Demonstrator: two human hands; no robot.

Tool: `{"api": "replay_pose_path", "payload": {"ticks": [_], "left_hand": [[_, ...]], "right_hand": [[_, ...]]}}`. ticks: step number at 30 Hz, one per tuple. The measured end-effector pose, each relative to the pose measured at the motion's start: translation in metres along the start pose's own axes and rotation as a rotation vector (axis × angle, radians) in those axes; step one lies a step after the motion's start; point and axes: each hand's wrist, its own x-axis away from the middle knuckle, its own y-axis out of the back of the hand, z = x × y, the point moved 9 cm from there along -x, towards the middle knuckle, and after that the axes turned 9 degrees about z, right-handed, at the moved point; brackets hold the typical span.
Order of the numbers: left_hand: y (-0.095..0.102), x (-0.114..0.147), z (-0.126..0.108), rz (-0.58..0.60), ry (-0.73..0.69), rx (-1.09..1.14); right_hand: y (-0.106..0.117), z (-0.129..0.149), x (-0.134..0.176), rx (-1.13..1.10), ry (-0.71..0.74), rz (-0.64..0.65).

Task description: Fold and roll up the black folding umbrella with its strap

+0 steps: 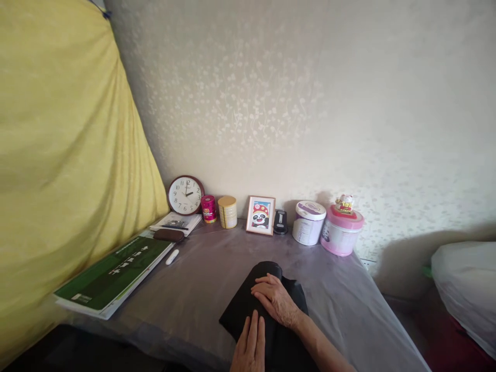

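Observation:
A folded piece of black cloth (267, 274) lies on the grey-covered table (182, 305), close to its front edge. My left hand (251, 343) rests on the lower part of the cloth with its fingers stretched out flat. Just above and to the right, my right hand (277, 299) lies across the fold, palm down, its fingers extended toward the left. Both hands press on the fabric without gripping it. The cloth's near end runs under my right forearm and out of the frame, so its full shape is hidden.
A large green book (124, 268), a brown case (169, 235) and a white pen-like object (172, 257) lie at left. Along the wall stand a clock (186, 195), a pink can (208, 209), a yellow canister (228, 213), a framed panda picture (260, 215) and two tubs (309, 223). A yellow curtain (70, 155) hangs left.

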Motion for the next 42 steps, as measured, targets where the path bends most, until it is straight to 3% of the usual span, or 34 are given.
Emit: {"api": "replay_pose_path", "payload": {"ticks": [6,10,13,15,19,26,34,42], "left_hand": [[-0.006,-0.001,0.006,0.050,0.054,0.052],[-0.011,-0.003,0.008,0.133,0.084,0.069],[-0.013,-0.005,0.011,0.200,0.122,0.075],[-0.010,-0.007,0.013,0.234,0.161,0.059],[0.003,-0.011,0.014,0.321,0.232,0.026],[0.041,-0.015,0.012,0.494,0.256,0.053],[0.071,-0.018,0.015,0.506,0.283,0.010],[0.096,-0.014,0.033,0.486,0.315,0.501]], "right_hand": [[0.007,-0.053,-0.031,0.057,-0.080,-0.080],[0.024,-0.080,-0.038,0.122,-0.198,-0.180],[0.044,-0.078,-0.021,0.145,-0.289,-0.316],[0.050,-0.063,-0.005,0.100,-0.265,-0.358],[0.036,-0.035,0.016,0.031,-0.149,-0.211],[0.048,-0.078,0.064,-0.064,-0.374,-0.304],[0.053,-0.103,0.113,-0.266,-0.539,-0.317],[0.057,-0.117,0.135,-0.520,-0.588,-0.438]]}}
